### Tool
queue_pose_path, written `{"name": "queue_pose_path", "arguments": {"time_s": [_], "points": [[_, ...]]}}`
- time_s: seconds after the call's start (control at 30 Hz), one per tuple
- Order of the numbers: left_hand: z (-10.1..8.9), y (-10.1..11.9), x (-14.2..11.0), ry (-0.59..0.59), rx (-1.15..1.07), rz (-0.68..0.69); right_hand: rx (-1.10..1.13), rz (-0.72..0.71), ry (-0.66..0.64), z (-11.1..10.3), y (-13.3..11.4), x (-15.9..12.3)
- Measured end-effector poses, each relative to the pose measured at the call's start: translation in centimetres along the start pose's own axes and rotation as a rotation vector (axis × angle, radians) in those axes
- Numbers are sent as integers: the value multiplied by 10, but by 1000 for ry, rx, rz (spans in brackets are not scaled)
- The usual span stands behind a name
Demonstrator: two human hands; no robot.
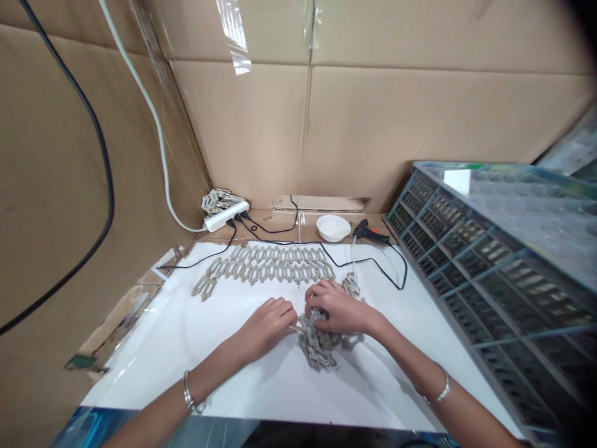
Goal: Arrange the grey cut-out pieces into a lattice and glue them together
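A loose heap of flat grey hexagonal pieces with slotted middles [321, 348] lies on the white sheet in front of me. Over its top, my right hand [338, 306] is closed, fingers curled round some of the pieces. At the heap's left edge, my left hand [270, 323] is closed in a pinch; a thin pale piece [295, 328] sticks out from its fingertips toward the heap. Its fingers partly hide that piece, so its shape is unclear. Beyond both hands, matching pieces [270, 270] lie side by side in rows.
At the back are a white bowl [333, 228], a black glue gun [370, 233] and a white power strip [227, 216] with black cables. More pieces [222, 200] are heaped behind the strip. A grey slatted crate [466, 274] borders the right; cardboard walls [373, 118] enclose the back and left.
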State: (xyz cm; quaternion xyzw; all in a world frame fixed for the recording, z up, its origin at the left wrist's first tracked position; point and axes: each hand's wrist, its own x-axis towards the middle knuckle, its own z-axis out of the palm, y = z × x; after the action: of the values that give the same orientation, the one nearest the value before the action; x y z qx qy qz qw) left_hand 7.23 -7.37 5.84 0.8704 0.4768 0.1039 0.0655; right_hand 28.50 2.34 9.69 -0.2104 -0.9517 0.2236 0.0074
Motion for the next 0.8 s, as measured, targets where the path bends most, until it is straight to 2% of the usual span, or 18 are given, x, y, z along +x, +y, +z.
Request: {"name": "queue_pose_path", "arguments": {"time_s": [0.1, 0.2, 0.27, 0.37, 0.43, 0.5, 0.6, 0.67, 0.73, 0.8], "points": [[-1, -12, -15, 81, 4, -27, 29, -12, 28, -1, 0, 0], [2, -34, -36, 165, -68, -77, 132, 26, 109, -7, 1, 4], [2, -52, -51, 221, -84, -86, 277, 78, 158, -12, 1, 10], [-3, -71, -70, 260, -8, -70, 611, 126, 203, -12, 1, 28], [-9, -75, -79, 279, 47, -110, 836, 152, 201, -4, -1, 45], [-13, -70, -82, 303, 65, -179, 945, 200, 149, 11, -5, 64], [-13, -54, -77, 296, 41, -250, 841, 256, 96, 32, -16, 87], [-9, -46, -72, 284, 38, -268, 651, 245, 168, 40, -24, 94], [-4, -44, -68, 279, 62, -283, 460, 176, 258, 44, -31, 94], [-2, -48, -68, 262, 91, -304, 341, 40, 266, 46, -35, 90]]}}
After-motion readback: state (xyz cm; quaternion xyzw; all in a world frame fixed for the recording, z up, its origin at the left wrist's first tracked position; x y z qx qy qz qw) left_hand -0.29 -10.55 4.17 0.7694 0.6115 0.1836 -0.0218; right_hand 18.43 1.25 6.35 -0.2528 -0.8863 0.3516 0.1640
